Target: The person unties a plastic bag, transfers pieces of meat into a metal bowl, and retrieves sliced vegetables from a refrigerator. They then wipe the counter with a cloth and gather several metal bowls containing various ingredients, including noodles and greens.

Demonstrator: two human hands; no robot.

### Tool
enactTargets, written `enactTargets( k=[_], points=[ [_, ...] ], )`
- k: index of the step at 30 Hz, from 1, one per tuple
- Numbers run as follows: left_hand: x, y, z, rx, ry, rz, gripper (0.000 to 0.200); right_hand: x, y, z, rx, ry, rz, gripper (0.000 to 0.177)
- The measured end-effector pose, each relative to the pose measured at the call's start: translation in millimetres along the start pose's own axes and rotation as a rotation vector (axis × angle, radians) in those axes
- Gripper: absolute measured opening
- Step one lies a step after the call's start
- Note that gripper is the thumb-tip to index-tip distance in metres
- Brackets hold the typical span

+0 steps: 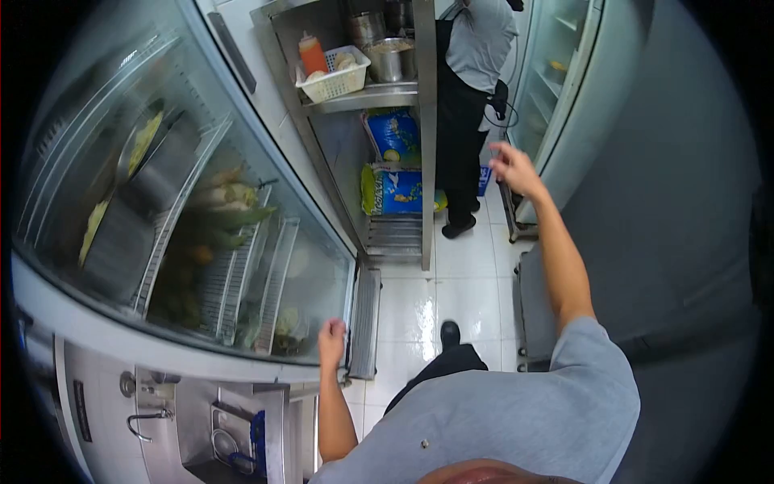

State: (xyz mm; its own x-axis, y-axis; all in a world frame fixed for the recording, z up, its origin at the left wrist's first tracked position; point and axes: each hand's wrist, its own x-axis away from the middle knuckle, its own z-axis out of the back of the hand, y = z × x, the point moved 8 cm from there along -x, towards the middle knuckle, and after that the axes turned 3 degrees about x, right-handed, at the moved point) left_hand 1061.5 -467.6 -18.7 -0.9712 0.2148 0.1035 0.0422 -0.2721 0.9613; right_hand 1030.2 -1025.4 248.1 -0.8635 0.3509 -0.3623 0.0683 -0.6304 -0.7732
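Observation:
My left hand (331, 343) hangs low beside the glass-door fridge (278, 165), its fingers curled in near the door's lower corner and nothing visible in them. Out in front on the other side, my right hand (516, 171) is raised with bent fingers apart, holding nothing. In this view it overlaps the aisle near an upright fridge (582, 121). Behind the fogged glass on the left, metal containers (157, 173) with yellow food and some leafy vegetables (234, 198) rest on wire shelves.
A person in black trousers (461, 121) stands ahead in the aisle. A steel shelf (363, 98) bears a white basket (339, 83), a sauce bottle (312, 53), a metal pot (392, 60) and blue bags (401, 191). Lower left is a sink (197, 436). The tiled floor (403, 310) looks wet.

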Motion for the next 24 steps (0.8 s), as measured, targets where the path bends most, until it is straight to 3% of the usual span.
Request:
enactTargets(
  k=[3, 4, 6, 9, 12, 13, 15, 16, 19, 20, 21, 22, 24],
  points=[
    [-77, 130, -20, 0.022, 0.038, -0.208, 0.025, -121, 2, 23, -0.097, 0.08, 0.085, 0.037],
    [-86, 155, -27, 0.014, 0.047, -0.198, 0.025, -163, 3, 25, -0.145, 0.068, 0.126, 0.04],
    [-113, 207, -44, 0.224, 0.095, -0.25, 0.026, -234, -10, 28, -0.248, 0.114, 0.12, 0.043],
    [-135, 218, -68, 0.226, 0.146, -0.231, 0.03, -356, -9, 20, -0.326, 0.098, 0.244, 0.047],
    [-148, 218, -93, 0.198, 0.205, -0.176, 0.029, -447, -27, 3, 0.056, 0.216, 0.466, 0.056],
    [-152, 215, -99, 0.176, 0.221, -0.141, 0.029, -513, 25, -14, 0.039, 0.199, 0.48, 0.056],
    [-158, 210, -106, 0.203, 0.292, -0.117, 0.029, -604, 62, -110, 0.597, 0.041, 1.206, 0.061],
    [-154, 203, -109, 0.243, 0.352, -0.055, 0.03, -594, 44, -116, 0.584, 0.019, 1.215, 0.061],
    [-139, 187, -121, 0.32, 0.454, 0.032, 0.032, -511, -51, -129, -0.302, -0.443, 1.168, 0.065],
    [-134, 182, -122, 0.329, 0.514, 0.053, 0.034, -547, -129, -160, -0.592, -0.58, 1.11, 0.066],
    [-128, 176, -122, 0.333, 0.573, 0.074, 0.036, -462, -113, -112, -0.883, -0.709, 1.029, 0.067],
    [-125, 169, -122, 0.327, 0.632, 0.099, 0.039, -448, -140, -98, -1.171, -0.829, 0.931, 0.068],
    [-126, 162, -125, 0.321, 0.698, 0.127, 0.041, -461, -138, -102, -1.175, -0.858, 0.972, 0.064]
  ],
)
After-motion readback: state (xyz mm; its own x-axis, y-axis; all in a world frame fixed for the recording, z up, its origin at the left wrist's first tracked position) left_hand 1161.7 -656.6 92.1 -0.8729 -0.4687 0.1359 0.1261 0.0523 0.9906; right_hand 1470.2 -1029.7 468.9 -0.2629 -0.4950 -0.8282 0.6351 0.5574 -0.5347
